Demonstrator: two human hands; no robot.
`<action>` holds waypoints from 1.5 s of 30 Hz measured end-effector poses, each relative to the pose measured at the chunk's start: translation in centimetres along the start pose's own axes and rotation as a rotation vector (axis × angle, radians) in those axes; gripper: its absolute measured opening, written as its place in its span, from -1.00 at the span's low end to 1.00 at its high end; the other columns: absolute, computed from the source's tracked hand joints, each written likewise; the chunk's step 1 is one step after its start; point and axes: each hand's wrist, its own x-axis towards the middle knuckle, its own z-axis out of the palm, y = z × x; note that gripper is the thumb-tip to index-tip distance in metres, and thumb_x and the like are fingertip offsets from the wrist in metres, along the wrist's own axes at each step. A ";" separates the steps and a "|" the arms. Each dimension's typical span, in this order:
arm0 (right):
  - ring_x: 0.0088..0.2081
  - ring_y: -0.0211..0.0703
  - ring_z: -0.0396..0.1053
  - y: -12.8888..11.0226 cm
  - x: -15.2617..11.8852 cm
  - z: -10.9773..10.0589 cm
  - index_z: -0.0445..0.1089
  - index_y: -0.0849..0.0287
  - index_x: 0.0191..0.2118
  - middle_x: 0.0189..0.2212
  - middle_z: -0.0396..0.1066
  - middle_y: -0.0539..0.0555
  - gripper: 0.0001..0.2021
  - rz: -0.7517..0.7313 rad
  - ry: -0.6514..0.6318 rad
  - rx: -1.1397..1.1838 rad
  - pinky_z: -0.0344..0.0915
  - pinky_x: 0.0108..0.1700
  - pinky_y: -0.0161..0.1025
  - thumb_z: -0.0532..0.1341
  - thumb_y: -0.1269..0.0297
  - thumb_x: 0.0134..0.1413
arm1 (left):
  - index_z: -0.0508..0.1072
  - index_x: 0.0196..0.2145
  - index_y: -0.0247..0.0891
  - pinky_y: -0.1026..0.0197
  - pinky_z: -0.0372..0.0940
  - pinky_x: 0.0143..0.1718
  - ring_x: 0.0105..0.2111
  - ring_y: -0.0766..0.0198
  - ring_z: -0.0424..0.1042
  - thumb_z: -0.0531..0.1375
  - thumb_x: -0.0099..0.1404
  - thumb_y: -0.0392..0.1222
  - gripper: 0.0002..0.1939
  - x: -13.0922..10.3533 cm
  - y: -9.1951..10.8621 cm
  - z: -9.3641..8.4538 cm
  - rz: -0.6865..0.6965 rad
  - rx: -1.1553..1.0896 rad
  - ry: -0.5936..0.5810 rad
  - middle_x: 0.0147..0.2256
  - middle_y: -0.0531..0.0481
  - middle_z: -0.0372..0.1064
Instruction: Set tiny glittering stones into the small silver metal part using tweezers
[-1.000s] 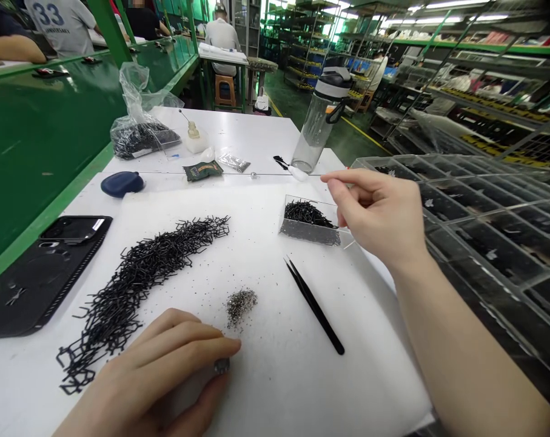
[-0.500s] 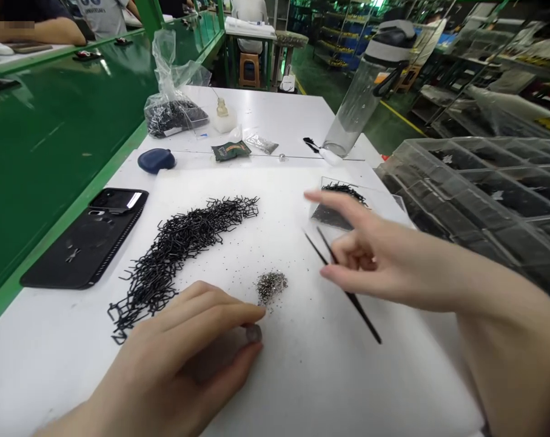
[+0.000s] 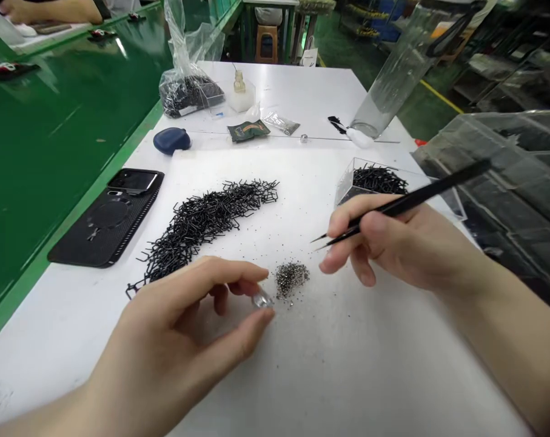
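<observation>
Between its thumb and index finger, my left hand (image 3: 197, 328) pinches a small clear round piece (image 3: 262, 298). My right hand (image 3: 384, 243) is closed on black tweezers (image 3: 406, 202), whose two thin tips are slightly apart and point left. Below and left of those tips, a small pile of tiny metallic bits (image 3: 291, 278) lies on the white sheet (image 3: 302, 176), with stray bits around it. A long heap of bent black pieces (image 3: 206, 218) curves behind my left hand. Behind my right hand, a clear box (image 3: 346, 181) holds more black pieces.
At the left lie a black phone-like case (image 3: 106, 221) and a blue rounded case (image 3: 171, 140). Farther back are a plastic bag (image 3: 184, 91), a small glass bottle (image 3: 239, 82), a green packet (image 3: 248, 130) and a clear drinking bottle (image 3: 393, 79). Compartment trays (image 3: 506, 158) stand at right.
My right hand has taken up the tweezers from the sheet and holds them raised. My left hand has tilted, showing more of the clear piece. The camera view has shifted.
</observation>
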 end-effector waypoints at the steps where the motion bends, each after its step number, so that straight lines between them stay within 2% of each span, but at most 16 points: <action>1: -0.35 -0.04 0.75 0.1 -0.1 0.0 0.76 0.04 -0.12 -0.32 0.80 0.13 -0.72 -0.004 -0.032 -0.014 0.54 -0.50 -0.31 0.50 -0.07 0.44 | 0.68 0.00 0.14 0.49 0.52 -0.26 -0.35 0.43 0.56 0.41 0.43 -0.25 -0.72 -0.1 0.0 0.0 0.027 0.024 -0.031 -0.21 0.28 0.68; 3: -0.39 -0.13 0.70 0.2 -0.2 0.0 0.80 0.05 -0.06 -0.29 0.79 0.13 -0.76 -0.038 -0.100 -0.099 0.59 -0.43 -0.32 0.47 0.02 0.50 | 0.66 -0.01 0.14 0.45 0.51 -0.24 -0.32 0.40 0.55 0.39 0.46 -0.25 -0.74 -0.5 -0.2 0.2 0.078 0.036 -0.100 -0.24 0.26 0.64; 6: -0.35 -0.20 0.66 0.2 -0.1 0.0 0.84 0.03 -0.04 -0.18 0.77 0.11 -0.86 -0.120 -0.139 -0.271 0.61 -0.35 -0.33 0.49 0.16 0.47 | 0.64 0.00 0.11 0.39 0.54 -0.19 -0.25 0.32 0.59 0.35 0.53 -0.27 -0.77 -1.0 -0.5 0.4 0.111 0.056 -0.191 -0.30 0.22 0.58; 9: -0.20 -0.10 0.73 0.3 0.1 0.2 0.86 -0.01 -0.10 -0.17 0.79 0.10 -0.91 -0.127 -0.074 -0.356 0.69 -0.17 -0.26 0.55 0.21 0.36 | 0.64 0.03 0.09 0.29 0.55 -0.15 -0.23 0.23 0.56 0.35 0.55 -0.26 -0.78 -1.1 -0.7 0.5 0.145 0.108 -0.229 -0.29 0.18 0.60; 11: -0.15 -0.01 0.77 0.5 0.1 0.4 0.85 -0.03 -0.14 -0.20 0.81 0.09 -0.92 -0.094 -0.025 -0.352 0.72 -0.11 -0.20 0.60 0.19 0.27 | 0.65 0.02 0.09 0.23 0.55 -0.10 -0.23 0.20 0.54 0.37 0.55 -0.24 -0.80 -1.0 -0.7 0.6 0.161 0.115 -0.205 -0.25 0.16 0.63; 15: -0.18 0.00 0.80 0.7 0.1 0.7 0.85 -0.06 -0.18 -0.21 0.83 0.05 -0.92 -0.043 0.001 -0.345 0.75 -0.14 -0.20 0.63 0.18 0.21 | 0.67 -0.01 0.10 0.21 0.54 -0.07 -0.20 0.20 0.53 0.39 0.53 -0.25 -0.79 -0.9 -0.6 0.7 0.157 0.124 -0.151 -0.20 0.11 0.57; 21: -0.12 0.07 0.82 0.6 0.0 0.7 0.86 -0.08 -0.19 -0.18 0.84 0.05 -0.93 -0.035 -0.032 -0.378 0.79 -0.05 -0.13 0.63 0.20 0.21 | 0.68 -0.02 0.10 0.14 0.56 -0.04 -0.22 0.18 0.52 0.38 0.54 -0.26 -0.80 -0.8 -0.5 0.7 0.168 0.102 -0.158 -0.22 0.10 0.57; 25: -0.12 0.05 0.82 0.6 0.0 0.7 0.86 -0.12 -0.20 -0.19 0.84 0.01 -0.91 -0.041 -0.039 -0.354 0.79 -0.03 -0.16 0.64 0.25 0.20 | 0.67 -0.03 0.08 0.16 0.55 -0.04 -0.21 0.19 0.51 0.37 0.54 -0.27 -0.80 -0.9 -0.5 0.7 0.170 0.100 -0.166 -0.22 0.11 0.57; 32: -0.15 0.10 0.82 0.6 0.2 0.6 0.86 -0.15 -0.22 -0.22 0.84 0.02 -0.88 -0.038 -0.052 -0.350 0.81 -0.05 -0.10 0.65 0.29 0.19 | 0.69 -0.04 0.05 0.18 0.54 -0.07 -0.22 0.20 0.52 0.38 0.53 -0.31 -0.79 -0.8 -0.3 0.6 0.171 0.096 -0.167 -0.23 0.09 0.58; 36: -0.18 0.05 0.82 0.5 0.0 0.5 0.86 -0.10 -0.24 -0.24 0.84 0.04 -0.90 -0.016 -0.021 -0.291 0.80 -0.08 -0.16 0.68 0.24 0.12 | 0.69 -0.04 0.03 0.24 0.52 -0.09 -0.20 0.24 0.51 0.36 0.55 -0.33 -0.79 -0.8 -0.4 0.8 0.183 0.093 -0.150 -0.22 0.10 0.59; 40: -0.22 0.00 0.83 0.1 -0.3 1.1 0.86 -0.11 -0.25 -0.28 0.83 0.03 -0.86 -0.030 -0.020 -0.196 0.78 -0.15 -0.27 0.69 0.32 0.11 | 0.70 -0.04 -0.01 0.26 0.49 -0.03 -0.19 0.29 0.50 0.37 0.58 -0.31 -0.83 -0.9 -0.3 0.9 0.194 0.096 -0.145 -0.22 0.14 0.58; 45: -0.24 -0.11 0.80 0.2 -0.6 2.4 0.86 -0.08 -0.20 -0.27 0.83 0.02 -0.90 -0.015 -0.172 -0.134 0.70 -0.19 -0.39 0.63 0.32 0.24 | 0.68 -0.05 -0.06 0.26 0.46 -0.03 -0.17 0.30 0.50 0.40 0.59 -0.31 -0.87 -0.8 -0.4 1.0 0.221 0.084 -0.134 -0.22 0.15 0.56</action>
